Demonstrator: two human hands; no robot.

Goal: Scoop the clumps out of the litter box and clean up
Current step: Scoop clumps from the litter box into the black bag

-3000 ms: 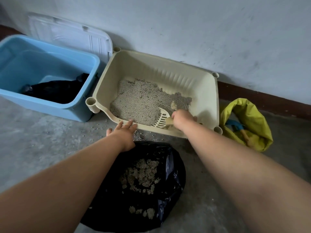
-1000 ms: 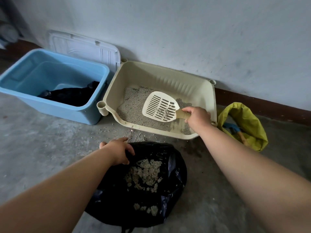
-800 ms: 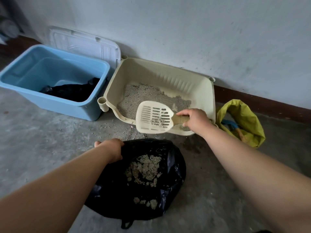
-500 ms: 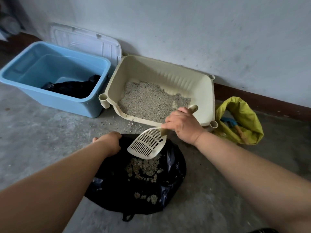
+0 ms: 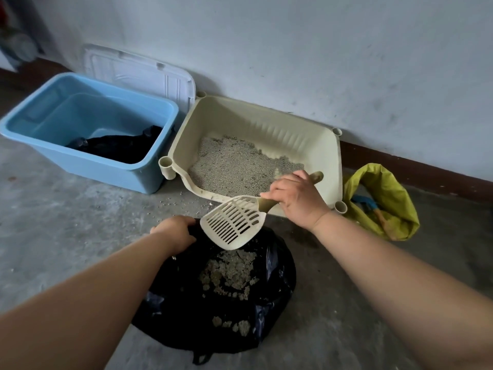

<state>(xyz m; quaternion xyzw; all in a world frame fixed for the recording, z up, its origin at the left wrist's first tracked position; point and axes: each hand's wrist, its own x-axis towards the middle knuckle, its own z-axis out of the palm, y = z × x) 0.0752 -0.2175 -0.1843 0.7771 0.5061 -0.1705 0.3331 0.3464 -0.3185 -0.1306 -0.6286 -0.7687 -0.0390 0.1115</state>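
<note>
A cream litter box (image 5: 314, 145) stands against the wall with grey litter (image 5: 234, 166) heaped in its left and middle part. My right hand (image 5: 296, 198) grips the handle of a cream slotted scoop (image 5: 233, 222), tilted face-down over an open black bag (image 5: 277, 279) on the floor. Pale clumps (image 5: 229, 271) lie inside the bag. My left hand (image 5: 176, 232) holds the bag's far left rim.
A blue plastic tub (image 5: 88, 166) with a black bag inside sits left of the litter box, its white lid (image 5: 138, 73) leaning on the wall. A yellow bag (image 5: 389, 198) lies right of the box. Loose litter grains (image 5: 184, 201) dot the concrete floor.
My right hand lifted the scoop out of the litter box, carried it toward me and tipped it over the black bag. My left hand moved from the floor to the bag's rim.
</note>
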